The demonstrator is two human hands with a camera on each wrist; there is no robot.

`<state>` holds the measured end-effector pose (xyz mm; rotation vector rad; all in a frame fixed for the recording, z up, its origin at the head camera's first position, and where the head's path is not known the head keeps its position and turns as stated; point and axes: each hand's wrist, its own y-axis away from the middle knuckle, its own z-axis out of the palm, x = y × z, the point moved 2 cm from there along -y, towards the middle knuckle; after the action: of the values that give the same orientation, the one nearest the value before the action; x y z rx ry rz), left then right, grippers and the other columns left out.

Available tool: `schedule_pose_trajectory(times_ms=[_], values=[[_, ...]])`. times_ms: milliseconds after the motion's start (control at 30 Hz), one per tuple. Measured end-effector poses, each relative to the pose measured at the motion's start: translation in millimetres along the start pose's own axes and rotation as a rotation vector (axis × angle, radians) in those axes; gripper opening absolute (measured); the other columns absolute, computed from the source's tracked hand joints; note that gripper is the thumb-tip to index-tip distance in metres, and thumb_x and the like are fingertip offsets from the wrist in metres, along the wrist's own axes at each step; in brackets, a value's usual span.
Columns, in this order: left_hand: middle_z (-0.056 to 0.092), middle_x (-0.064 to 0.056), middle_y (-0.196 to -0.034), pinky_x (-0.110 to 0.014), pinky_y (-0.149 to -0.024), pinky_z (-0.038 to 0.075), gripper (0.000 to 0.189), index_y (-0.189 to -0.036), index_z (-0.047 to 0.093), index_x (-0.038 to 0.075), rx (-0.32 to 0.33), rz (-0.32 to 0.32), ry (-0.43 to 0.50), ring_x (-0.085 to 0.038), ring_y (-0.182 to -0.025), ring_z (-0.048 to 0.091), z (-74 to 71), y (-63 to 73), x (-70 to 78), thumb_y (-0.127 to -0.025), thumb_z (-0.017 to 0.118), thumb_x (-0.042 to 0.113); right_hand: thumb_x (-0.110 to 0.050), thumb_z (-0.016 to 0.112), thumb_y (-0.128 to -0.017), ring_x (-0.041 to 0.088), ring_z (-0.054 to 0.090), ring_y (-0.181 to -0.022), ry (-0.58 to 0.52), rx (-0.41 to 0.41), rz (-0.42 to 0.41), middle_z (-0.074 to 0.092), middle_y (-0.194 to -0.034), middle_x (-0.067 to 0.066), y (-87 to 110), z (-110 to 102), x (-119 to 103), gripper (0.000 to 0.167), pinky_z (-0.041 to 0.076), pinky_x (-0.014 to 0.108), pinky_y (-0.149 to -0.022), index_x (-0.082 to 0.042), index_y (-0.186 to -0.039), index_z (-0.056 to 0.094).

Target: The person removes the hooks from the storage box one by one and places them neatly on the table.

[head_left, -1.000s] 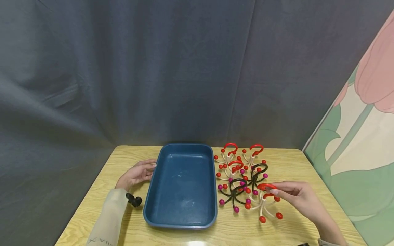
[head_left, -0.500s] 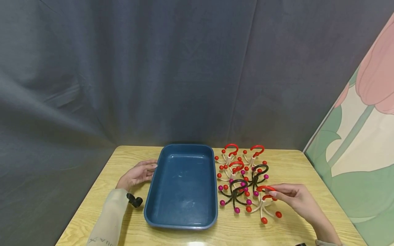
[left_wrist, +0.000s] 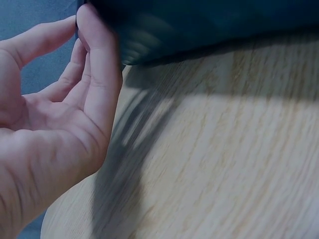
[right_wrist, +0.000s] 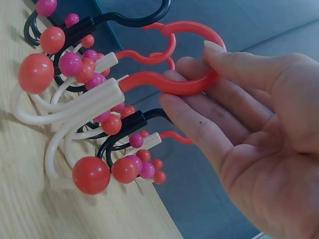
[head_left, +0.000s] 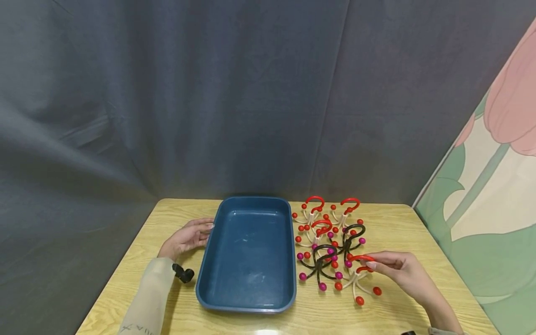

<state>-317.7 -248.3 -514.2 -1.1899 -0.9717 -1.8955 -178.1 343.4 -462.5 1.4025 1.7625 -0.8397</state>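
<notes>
In the head view, my right hand point(head_left: 404, 274) pinches the red hook of a multi-arm hanger point(head_left: 356, 279) between thumb and fingers. This hanger has pale arms tipped with red balls and stands upright, its balls at the table surface. Closer up in the right wrist view, the fingertips of my right hand point(right_wrist: 239, 104) lie around the hook's curve above the white stem point(right_wrist: 97, 102). My left hand point(head_left: 190, 237) touches the left side of a dark blue tray point(head_left: 201, 274) with loosely bent fingers. Only the tray's dark outer wall point(left_wrist: 199, 30) shows in the left wrist view.
Between tray and right hand stand two black hangers point(head_left: 320, 264) with magenta balls. Several more red-hooked pale hangers point(head_left: 311, 216) crowd behind them. The wooden table point(head_left: 318, 316) ends at a grey curtain point(head_left: 251, 102); a flower-printed panel point(head_left: 494, 186) borders the right side.
My right hand has come slightly down and left with the hanger it holds, most of this in the first half second. My left hand and the tray have stayed in place.
</notes>
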Motion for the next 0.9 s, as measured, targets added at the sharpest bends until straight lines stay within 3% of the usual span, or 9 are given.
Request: schedule_pose_trajectory(times_ms=[267,500,733,900], values=[[0.08,0.0,-0.108,-0.024,-0.075,0.063,0.025,-0.134,0.055,0.01,0.001,0.0,-0.008,-0.012,-0.091,0.078,0.8,-1.2,-1.0,-0.111,0.048,0.005,-0.019,0.072,-0.1,0.006,0.077,-0.097,-0.011,0.004,-0.016,0.082,-0.111,0.005,-0.7,-0.2,1.8,0.027,0.06,0.022,-0.081,-0.002,-0.121,0.077],[0.08,0.0,-0.105,-0.024,-0.074,0.063,0.024,-0.133,0.057,0.009,0.012,-0.002,0.009,-0.012,-0.089,0.078,-0.5,-1.0,-3.6,-0.111,0.048,0.005,-0.016,0.072,-0.1,0.001,0.075,-0.099,-0.033,0.0,-0.029,0.082,-0.11,-0.004,-1.7,-1.4,3.1,0.027,0.06,0.02,-0.081,0.001,-0.122,0.076],[0.08,0.0,-0.106,-0.025,-0.074,0.063,0.027,-0.138,0.054,0.008,0.031,-0.008,0.004,-0.011,-0.089,0.077,-6.0,-4.3,-9.2,-0.111,0.047,0.006,-0.015,0.072,-0.1,0.01,0.078,-0.098,-0.031,-0.016,-0.052,0.081,-0.113,0.008,-1.2,-0.3,2.7,0.029,0.059,0.018,-0.083,0.001,-0.124,0.074],[0.08,0.001,-0.105,-0.024,-0.075,0.063,0.025,-0.134,0.056,0.012,0.053,0.0,-0.004,-0.011,-0.089,0.077,-5.7,-3.7,-8.5,-0.111,0.049,0.006,-0.015,0.071,-0.101,0.008,0.078,-0.101,-0.052,-0.026,-0.065,0.081,-0.113,-0.004,-2.0,0.2,1.6,0.031,0.06,0.018,-0.084,0.003,-0.126,0.073]])
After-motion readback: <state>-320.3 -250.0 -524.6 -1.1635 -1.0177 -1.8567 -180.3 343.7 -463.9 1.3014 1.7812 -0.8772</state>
